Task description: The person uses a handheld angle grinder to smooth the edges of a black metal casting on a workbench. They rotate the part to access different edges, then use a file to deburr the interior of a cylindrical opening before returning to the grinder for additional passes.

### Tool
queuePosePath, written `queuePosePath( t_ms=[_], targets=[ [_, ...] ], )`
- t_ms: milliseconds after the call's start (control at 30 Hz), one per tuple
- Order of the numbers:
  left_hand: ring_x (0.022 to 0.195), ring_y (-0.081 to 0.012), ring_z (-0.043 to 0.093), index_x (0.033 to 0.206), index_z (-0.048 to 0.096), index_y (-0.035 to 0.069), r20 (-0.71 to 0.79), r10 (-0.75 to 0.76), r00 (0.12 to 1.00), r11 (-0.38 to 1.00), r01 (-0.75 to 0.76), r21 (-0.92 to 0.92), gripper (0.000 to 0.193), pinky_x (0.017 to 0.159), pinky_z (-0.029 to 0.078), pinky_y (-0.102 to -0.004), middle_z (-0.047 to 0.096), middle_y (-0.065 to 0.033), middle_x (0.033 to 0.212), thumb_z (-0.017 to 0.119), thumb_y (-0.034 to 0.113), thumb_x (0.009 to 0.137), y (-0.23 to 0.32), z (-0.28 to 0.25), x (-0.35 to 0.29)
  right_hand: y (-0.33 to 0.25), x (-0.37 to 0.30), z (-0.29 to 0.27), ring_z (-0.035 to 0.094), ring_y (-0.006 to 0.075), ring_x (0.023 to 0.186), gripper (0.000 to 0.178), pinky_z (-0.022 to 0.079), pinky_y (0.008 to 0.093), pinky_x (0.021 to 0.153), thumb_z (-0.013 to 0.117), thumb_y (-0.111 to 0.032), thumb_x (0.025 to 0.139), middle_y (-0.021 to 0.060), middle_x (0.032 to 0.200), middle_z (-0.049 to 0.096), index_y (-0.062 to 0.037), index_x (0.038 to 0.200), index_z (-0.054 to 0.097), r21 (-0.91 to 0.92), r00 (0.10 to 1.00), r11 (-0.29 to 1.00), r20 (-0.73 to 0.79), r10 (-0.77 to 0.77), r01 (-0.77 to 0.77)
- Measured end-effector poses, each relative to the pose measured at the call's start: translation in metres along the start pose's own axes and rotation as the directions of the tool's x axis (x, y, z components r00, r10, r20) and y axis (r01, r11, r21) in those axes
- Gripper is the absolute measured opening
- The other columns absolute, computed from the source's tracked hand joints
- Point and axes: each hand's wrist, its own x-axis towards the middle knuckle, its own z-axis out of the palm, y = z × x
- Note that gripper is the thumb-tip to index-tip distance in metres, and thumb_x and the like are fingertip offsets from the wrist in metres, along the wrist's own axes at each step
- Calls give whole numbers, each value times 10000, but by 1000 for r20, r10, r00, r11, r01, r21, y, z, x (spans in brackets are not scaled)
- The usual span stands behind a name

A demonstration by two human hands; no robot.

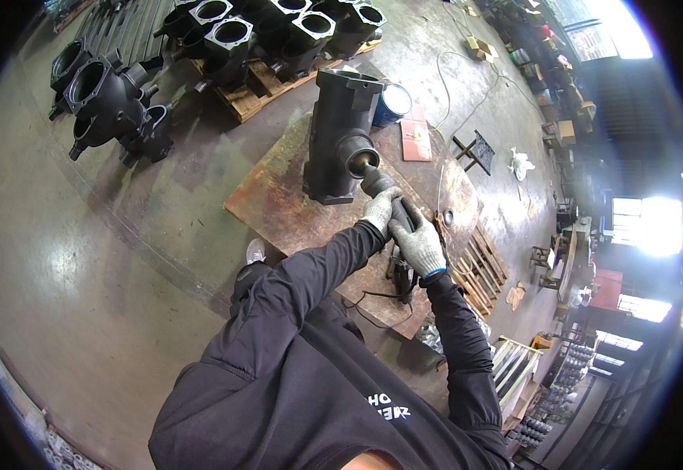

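Note:
Both my hands, in grey-white knit gloves, are closed around a dark cylindrical power tool (pixel 376 182). My left hand (pixel 380 210) grips it nearer its front; my right hand (pixel 422 244) wraps the body farther back. The tool's narrow tip reaches into the round side opening of a black cast housing (pixel 332 117). This housing stands on a worn, rust-stained metal table (pixel 279 200), its flanged end toward the far side. Whether the tip touches the inner wall I cannot tell. A second black corded tool (pixel 402 276) lies on the table by my right wrist.
Behind the housing stand a blue tub (pixel 393 103) and a red sheet (pixel 416 137). A small dark ring (pixel 448 216) lies right of my hands. More black castings (pixel 228 39) fill a wooden pallet (pixel 259 82) at the far left. Right of the table is a slatted wooden pallet (pixel 478 266).

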Motion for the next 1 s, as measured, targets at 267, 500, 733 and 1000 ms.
queuePosePath(
  t_ms=[267, 500, 733, 1000],
  targets=[
    [786, -314, 696, 1123, 631, 3, 32, -75, 997, 995, 73, 69, 383, 745, 590, -442, 704, -158, 936, 695, 320, 916, 22, -15, 52, -2, 38, 21, 680, 366, 1200, 686, 519, 401, 1020, 708, -378, 882, 267, 1292, 682, -50, 1466, 561, -122, 997, 991, -54, -58, 51],
    [848, -337, 678, 1119, 617, 50, 50, -161, 986, 985, 158, 68, 393, 860, 557, -461, 697, -168, 948, 646, 398, 939, 36, -29, 96, 6, 71, 37, 671, 381, 1201, 715, 519, 416, 1020, 700, -418, 876, 269, 1278, 685, -31, 1459, 556, -116, 999, 993, -23, -29, 26],
    [935, -377, 670, 1194, 569, -20, 72, -173, 982, 984, 169, 65, 513, 923, 541, -469, 673, -241, 1031, 620, 428, 950, 23, -35, 103, 9, 62, 33, 661, 374, 1225, 705, 508, 408, 1041, 708, -375, 871, 273, 1306, 672, -29, 1464, 551, -121, 998, 991, -34, -54, 50],
    [745, -290, 674, 1087, 626, 23, 36, -73, 997, 997, 74, -14, 350, 715, 582, -446, 675, -137, 906, 698, 318, 914, 6, -5, 20, 3, 17, 10, 670, 363, 1222, 701, 516, 398, 1028, 707, -370, 875, 265, 1310, 674, -43, 1473, 547, -106, 999, 994, -33, 9, -13]
  ],
)
